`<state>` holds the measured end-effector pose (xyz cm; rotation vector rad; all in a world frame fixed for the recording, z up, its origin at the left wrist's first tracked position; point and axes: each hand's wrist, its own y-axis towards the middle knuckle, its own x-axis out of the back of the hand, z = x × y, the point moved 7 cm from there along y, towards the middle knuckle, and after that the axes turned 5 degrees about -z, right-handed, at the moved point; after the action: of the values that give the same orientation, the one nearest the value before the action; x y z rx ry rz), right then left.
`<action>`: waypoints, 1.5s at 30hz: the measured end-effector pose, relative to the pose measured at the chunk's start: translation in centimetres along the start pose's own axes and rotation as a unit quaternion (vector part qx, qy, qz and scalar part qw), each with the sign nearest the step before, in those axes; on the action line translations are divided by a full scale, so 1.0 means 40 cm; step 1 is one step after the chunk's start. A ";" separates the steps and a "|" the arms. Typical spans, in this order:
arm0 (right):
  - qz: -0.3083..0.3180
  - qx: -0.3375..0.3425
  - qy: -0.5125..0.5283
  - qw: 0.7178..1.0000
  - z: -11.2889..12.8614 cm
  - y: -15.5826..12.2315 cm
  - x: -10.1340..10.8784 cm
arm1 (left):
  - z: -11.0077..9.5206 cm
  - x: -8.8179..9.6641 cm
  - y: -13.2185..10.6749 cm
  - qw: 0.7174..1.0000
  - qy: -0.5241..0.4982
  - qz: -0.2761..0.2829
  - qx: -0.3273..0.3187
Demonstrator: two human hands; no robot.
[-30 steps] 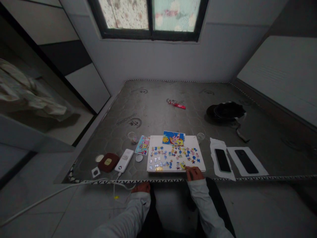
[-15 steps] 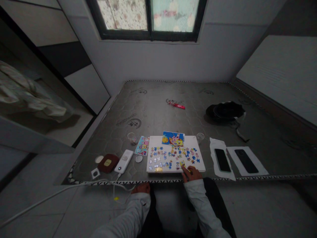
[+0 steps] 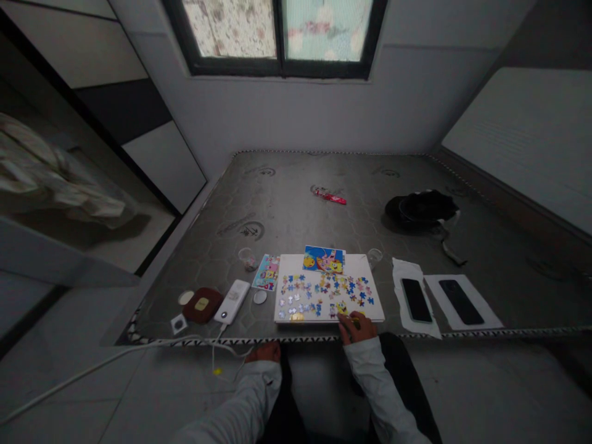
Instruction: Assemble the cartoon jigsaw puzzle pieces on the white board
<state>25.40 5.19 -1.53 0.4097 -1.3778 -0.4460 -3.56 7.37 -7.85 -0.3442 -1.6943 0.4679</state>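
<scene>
One window [image 3: 322, 31] overlooks the grey mat [image 3: 287, 222], left hand [image 3: 264, 352] and right hand [image 3: 359, 328] curled, grip and hold unclear.

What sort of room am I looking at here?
Probably a bedroom in a home: the wide grey surface with piped edges looks like a bare mattress, a tall panelled closet stands at the left, and pale cloth is bundled inside its opening.
</scene>
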 end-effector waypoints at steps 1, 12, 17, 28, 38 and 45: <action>0.003 0.006 0.001 1.000 0.009 -0.001 -0.002 | -0.002 0.001 -0.002 1.000 -0.003 0.005 -0.007; 0.017 0.014 0.026 0.999 0.031 0.007 -0.024 | 0.000 0.005 -0.006 0.999 -0.023 0.041 -0.009; 0.018 0.025 0.047 0.998 0.016 0.016 -0.027 | 0.003 0.000 -0.002 1.000 -0.024 0.016 -0.010; -0.027 0.027 0.075 0.996 0.009 0.013 -0.005 | 0.011 -0.009 0.004 0.999 -0.031 0.023 -0.006; -0.002 0.028 0.026 0.999 0.016 -0.008 -0.006 | 0.015 -0.017 0.010 0.999 -0.029 0.027 -0.010; -0.003 0.029 0.035 0.999 0.024 -0.001 -0.005 | 0.011 -0.019 0.011 0.999 -0.029 0.036 -0.007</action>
<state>24.41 5.24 -1.56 0.4715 -1.3246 -0.3939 -3.90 7.34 -8.77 -0.4055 -1.7468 0.5231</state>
